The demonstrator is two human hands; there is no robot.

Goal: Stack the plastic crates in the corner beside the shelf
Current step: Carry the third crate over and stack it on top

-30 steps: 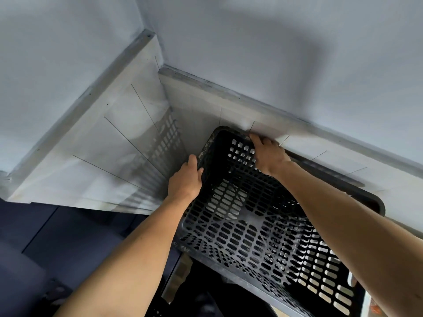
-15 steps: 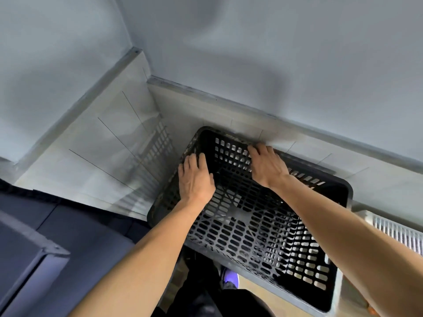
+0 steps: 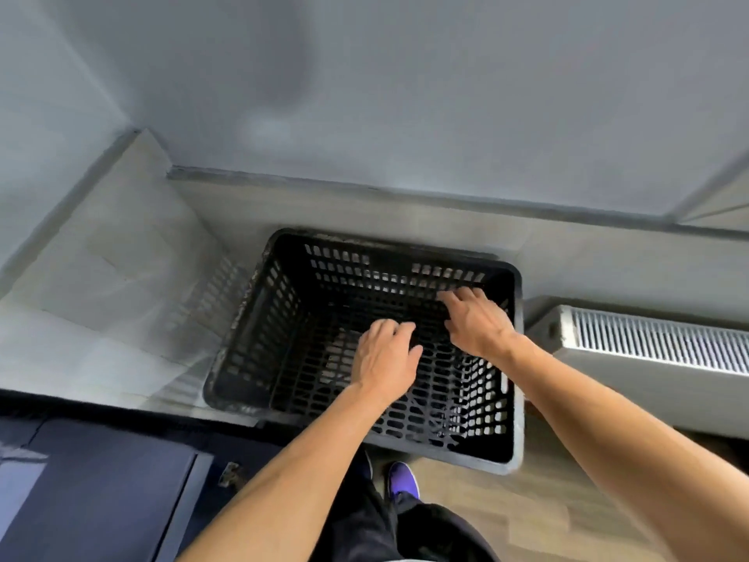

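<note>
A black perforated plastic crate stands in the corner, open side up, its far wall against the grey wall. Whether other crates lie beneath it cannot be told. My left hand hovers over the crate's inside, fingers loosely spread, holding nothing. My right hand is also above the inside, nearer the far right wall, fingers apart and off the rim. Both forearms reach in from the bottom of the view.
A dark blue shelf or cabinet top lies at the lower left beside the crate. A white radiator stands on the right. White tiled wall is on the left, wood floor and my purple shoe below.
The crate has gone down into the corner and sits level. Both hands have let go of its rim and moved back over the inside. The view has swung right, showing the radiator.
</note>
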